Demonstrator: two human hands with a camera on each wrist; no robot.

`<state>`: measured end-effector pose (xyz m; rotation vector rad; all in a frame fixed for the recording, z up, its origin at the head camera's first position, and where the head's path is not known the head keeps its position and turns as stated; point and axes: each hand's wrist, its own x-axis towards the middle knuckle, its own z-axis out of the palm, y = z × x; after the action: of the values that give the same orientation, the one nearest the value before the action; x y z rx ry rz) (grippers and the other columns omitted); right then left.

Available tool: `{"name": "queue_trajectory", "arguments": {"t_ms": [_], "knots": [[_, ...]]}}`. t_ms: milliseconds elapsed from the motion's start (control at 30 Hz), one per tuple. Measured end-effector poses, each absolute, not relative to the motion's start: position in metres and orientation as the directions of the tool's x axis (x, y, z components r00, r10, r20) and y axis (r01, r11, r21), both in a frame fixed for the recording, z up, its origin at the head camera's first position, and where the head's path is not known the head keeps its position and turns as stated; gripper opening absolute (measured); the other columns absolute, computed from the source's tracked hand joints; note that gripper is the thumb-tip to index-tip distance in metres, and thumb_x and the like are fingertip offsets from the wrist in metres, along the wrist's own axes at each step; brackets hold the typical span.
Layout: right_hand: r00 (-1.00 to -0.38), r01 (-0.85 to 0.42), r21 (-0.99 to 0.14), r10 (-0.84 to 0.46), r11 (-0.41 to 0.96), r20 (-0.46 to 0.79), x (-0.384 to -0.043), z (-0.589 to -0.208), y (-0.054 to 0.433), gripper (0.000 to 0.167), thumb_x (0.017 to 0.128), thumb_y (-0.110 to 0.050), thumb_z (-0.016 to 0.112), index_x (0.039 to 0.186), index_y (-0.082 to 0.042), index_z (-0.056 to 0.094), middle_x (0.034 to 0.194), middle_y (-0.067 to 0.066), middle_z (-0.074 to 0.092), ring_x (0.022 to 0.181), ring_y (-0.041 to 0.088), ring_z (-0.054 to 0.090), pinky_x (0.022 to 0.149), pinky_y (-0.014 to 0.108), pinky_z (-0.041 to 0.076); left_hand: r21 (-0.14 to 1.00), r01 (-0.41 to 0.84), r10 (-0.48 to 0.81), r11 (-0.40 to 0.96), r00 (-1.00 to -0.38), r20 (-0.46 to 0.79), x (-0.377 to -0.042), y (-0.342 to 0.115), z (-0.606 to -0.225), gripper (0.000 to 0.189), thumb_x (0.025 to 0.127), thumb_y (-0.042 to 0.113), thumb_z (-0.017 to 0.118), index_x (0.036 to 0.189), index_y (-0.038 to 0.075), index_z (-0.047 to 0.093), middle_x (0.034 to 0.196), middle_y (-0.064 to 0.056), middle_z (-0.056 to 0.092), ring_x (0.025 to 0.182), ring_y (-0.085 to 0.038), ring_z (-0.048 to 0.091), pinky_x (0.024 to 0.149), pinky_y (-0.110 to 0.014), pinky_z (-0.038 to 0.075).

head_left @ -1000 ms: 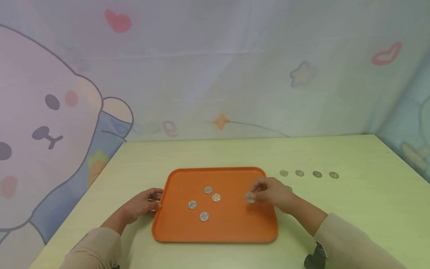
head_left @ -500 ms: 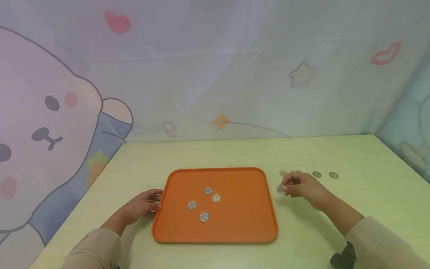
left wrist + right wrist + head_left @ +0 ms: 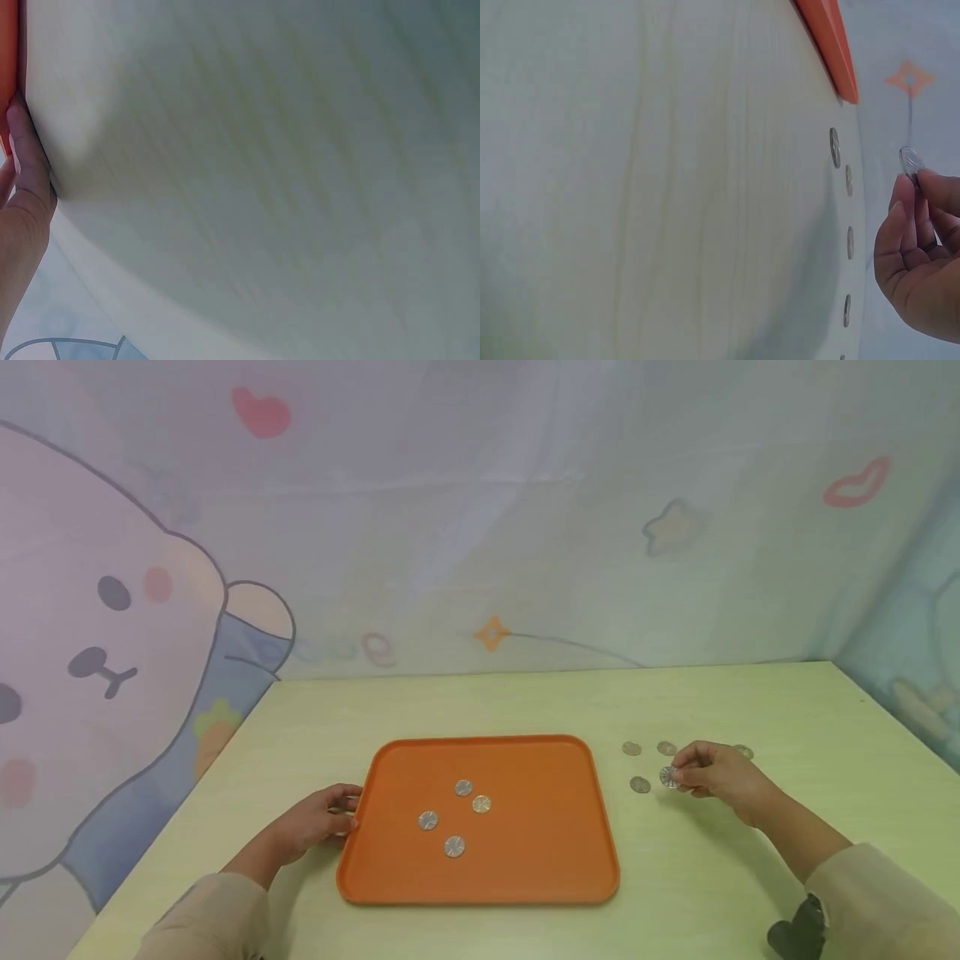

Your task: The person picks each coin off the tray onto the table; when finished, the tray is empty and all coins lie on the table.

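My right hand (image 3: 720, 772) pinches a silvery coin (image 3: 669, 777) between thumb and fingers, just above the table to the right of the tray. In the right wrist view the held coin (image 3: 910, 161) is tilted and clear of the tabletop. Close to its left a coin (image 3: 640, 785) lies flat. My left hand (image 3: 315, 821) rests against the left rim of the orange tray (image 3: 540, 860), fingers and thumb spread along it. In the tray lie several coins (image 3: 454, 847), loosely grouped left of its middle.
Behind the right hand is a row of coins (image 3: 632, 748) on the pale wooden table (image 3: 450, 706); the hand hides part of that row. A printed cloth backdrop (image 3: 420, 543) hangs behind the table.
My right hand has carried the coin from above the tray's right side out over the table to the right, uncovering the flat coin there. The left hand and tray stay put.
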<state>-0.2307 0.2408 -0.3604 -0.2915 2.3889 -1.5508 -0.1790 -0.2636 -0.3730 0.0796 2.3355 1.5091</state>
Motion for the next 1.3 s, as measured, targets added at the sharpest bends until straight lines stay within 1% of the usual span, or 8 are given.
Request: {"name": "queue_trajectory", "arguments": {"t_ms": [233,400,500,633,800,1000,1100,1300], "knots": [[-0.947,-0.009,-0.886,-0.288,0.464,-0.142,-0.236,-0.367,0.247,0.023,0.084,-0.009,0.054,0.096,0.009,0.046,0.082,0.004,0.053,0.073,0.014,0.05,0.069,0.03,0.045,0.89,-0.164,0.22,0.425,-0.935,-0.278,-0.179,-0.264,-0.374,0.047,0.081,-0.003,0.048,0.125,-0.01,0.03,0.113,-0.022,0.041,0.09,-0.023,0.051,0.074,-0.038,0.046],[-0.954,-0.024,-0.848,-0.264,0.529,-0.138,-0.243,-0.372,0.252,0.019,0.082,-0.002,0.052,0.095,0.01,0.047,0.08,0.005,0.051,0.07,0.014,0.048,0.062,0.028,0.045,0.892,-0.164,0.227,0.421,-0.933,-0.279,-0.18,-0.263,-0.373,0.047,0.081,-0.003,0.048,0.124,-0.01,0.029,0.114,-0.023,0.041,0.09,-0.023,0.051,0.074,-0.038,0.046],[-0.959,-0.053,-0.812,-0.258,0.582,-0.122,-0.248,-0.377,0.253,0.017,0.08,-0.001,0.052,0.093,0.01,0.049,0.077,0.006,0.05,0.067,0.015,0.047,0.058,0.027,0.043,0.891,-0.164,0.224,0.423,-0.934,-0.278,-0.18,-0.262,-0.373,0.047,0.082,-0.003,0.048,0.125,-0.01,0.029,0.114,-0.023,0.041,0.09,-0.023,0.051,0.074,-0.038,0.047],[-0.96,-0.085,-0.771,-0.259,0.631,-0.106,-0.255,-0.382,0.252,0.015,0.077,-0.001,0.055,0.088,0.009,0.05,0.075,0.006,0.051,0.066,0.015,0.047,0.056,0.026,0.042,0.891,-0.164,0.218,0.424,-0.936,-0.276,-0.179,-0.262,-0.373,0.047,0.082,-0.003,0.048,0.124,-0.01,0.03,0.113,-0.022,0.041,0.089,-0.023,0.051,0.073,-0.038,0.047],[-0.958,-0.093,-0.762,-0.266,0.641,-0.107,-0.258,-0.386,0.25,0.013,0.073,0.001,0.056,0.083,0.008,0.05,0.072,0.005,0.05,0.063,0.014,0.046,0.054,0.025,0.041,0.895,-0.153,0.236,0.419,-0.933,-0.27,-0.179,-0.263,-0.374,0.047,0.082,-0.003,0.048,0.124,-0.011,0.029,0.113,-0.023,0.041,0.089,-0.023,0.051,0.074,-0.038,0.047],[-0.958,-0.07,-0.75,-0.253,0.657,-0.132,-0.258,-0.387,0.249,0.01,0.075,0.001,0.055,0.082,0.007,0.05,0.072,0.005,0.05,0.064,0.015,0.045,0.054,0.026,0.041,0.895,-0.153,0.238,0.418,-0.933,-0.271,-0.179,-0.264,-0.375,0.047,0.082,-0.003,0.048,0.124,-0.011,0.029,0.112,-0.023,0.04,0.088,-0.022,0.051,0.074,-0.038,0.047],[-0.958,-0.086,-0.744,-0.261,0.662,-0.121,-0.258,-0.386,0.249,0.01,0.075,0.001,0.055,0.082,0.007,0.05,0.073,0.006,0.049,0.064,0.016,0.045,0.055,0.027,0.04,0.894,-0.161,0.226,0.419,-0.935,-0.274,-0.18,-0.264,-0.374,0.047,0.082,-0.004,0.048,0.124,-0.011,0.029,0.112,-0.022,0.04,0.088,-0.022,0.051,0.074,-0.038,0.047],[-0.957,-0.079,-0.745,-0.259,0.662,-0.13,-0.257,-0.384,0.248,0.011,0.076,0.001,0.054,0.084,0.007,0.049,0.073,0.006,0.048,0.064,0.016,0.044,0.054,0.027,0.039,0.89,-0.164,0.219,0.425,-0.935,-0.277,-0.18,-0.263,-0.373,0.047,0.081,-0.004,0.047,0.124,-0.011,0.03,0.112,-0.022,0.04,0.088,-0.022,0.051,0.074,-0.038,0.046]]}}
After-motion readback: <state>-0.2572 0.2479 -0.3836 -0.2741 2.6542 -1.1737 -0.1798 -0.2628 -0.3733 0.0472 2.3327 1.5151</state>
